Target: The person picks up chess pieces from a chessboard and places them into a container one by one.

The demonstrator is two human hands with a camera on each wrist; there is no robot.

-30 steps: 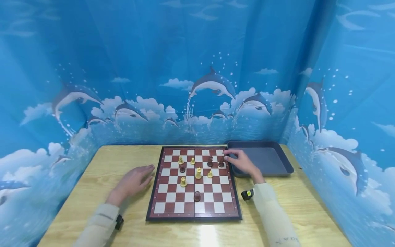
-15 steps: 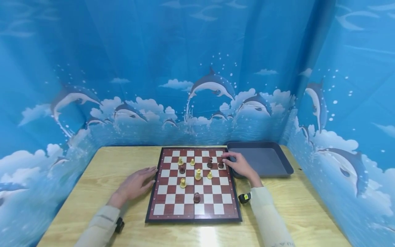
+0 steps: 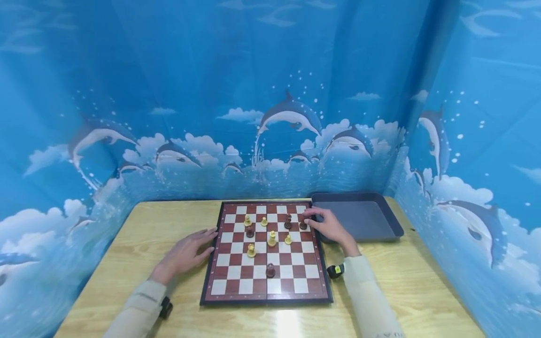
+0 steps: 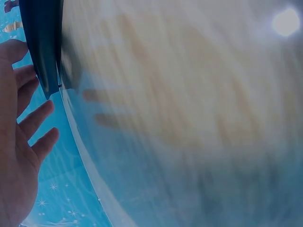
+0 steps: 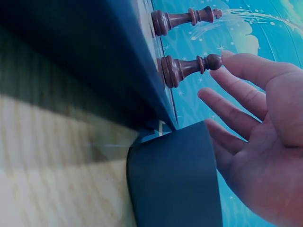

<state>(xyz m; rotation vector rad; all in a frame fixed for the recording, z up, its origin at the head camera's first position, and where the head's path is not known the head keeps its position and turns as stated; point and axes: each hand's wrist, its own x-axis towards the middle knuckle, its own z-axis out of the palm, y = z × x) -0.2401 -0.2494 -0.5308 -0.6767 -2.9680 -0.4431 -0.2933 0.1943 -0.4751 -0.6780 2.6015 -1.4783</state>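
A folding chessboard [image 3: 293, 284] lies on the table with several gold and dark brown pieces standing on it. At its far right, my right hand [image 3: 330, 226] pinches the ball-shaped head of a dark brown bishop [image 5: 189, 68] between thumb and forefinger; the other fingers are spread. The bishop's base appears to stand on the board, beside a dark brown king [image 5: 184, 20]. My left hand [image 3: 184, 253] rests at the board's left edge, fingers fairly straight and fingertips touching the frame. In the left wrist view the left fingers [image 4: 35, 118] are loosely extended.
A dark grey tray [image 3: 390, 234] stands right of the board, close behind my right hand. Gold pieces, among them a tall one [image 3: 272, 238], stand mid-board. A dark brown rook [image 3: 270, 270] is nearest the front. A blue dolphin curtain [image 3: 203, 117] surrounds the wooden table [image 3: 143, 220].
My left hand has moved slightly right onto the board's edge. My right hand has moved a little left and closed on the bishop's head. The pieces keep their places.
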